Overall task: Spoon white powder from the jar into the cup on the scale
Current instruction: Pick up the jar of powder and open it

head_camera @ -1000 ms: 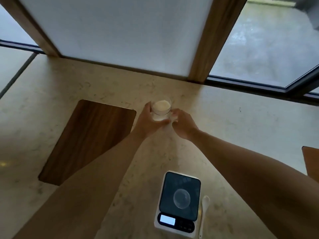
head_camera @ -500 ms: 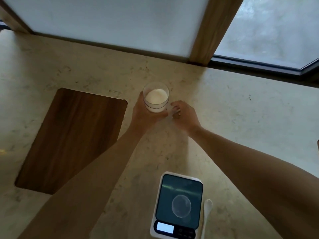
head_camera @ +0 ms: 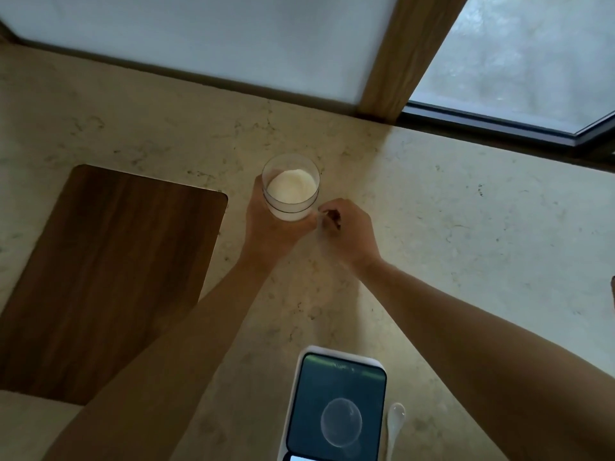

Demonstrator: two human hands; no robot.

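The left hand (head_camera: pixel 269 227) is wrapped around the clear cylindrical jar of white powder (head_camera: pixel 291 188), which is open at the top and sits far back on the beige stone counter (head_camera: pixel 466 211). The right hand (head_camera: pixel 349 231) sits just beside the jar, fingers curled nearly closed; whether they pinch anything cannot be told. The small clear cup (head_camera: pixel 341 422) stands on the dark-topped white scale (head_camera: pixel 336 407) near the front edge, well apart from both hands. The white plastic spoon (head_camera: pixel 395 422) lies just beside the scale, untouched.

Procedure: bring the jar beside the scale, keep it upright with 1 hand, then take the spoon with the other.
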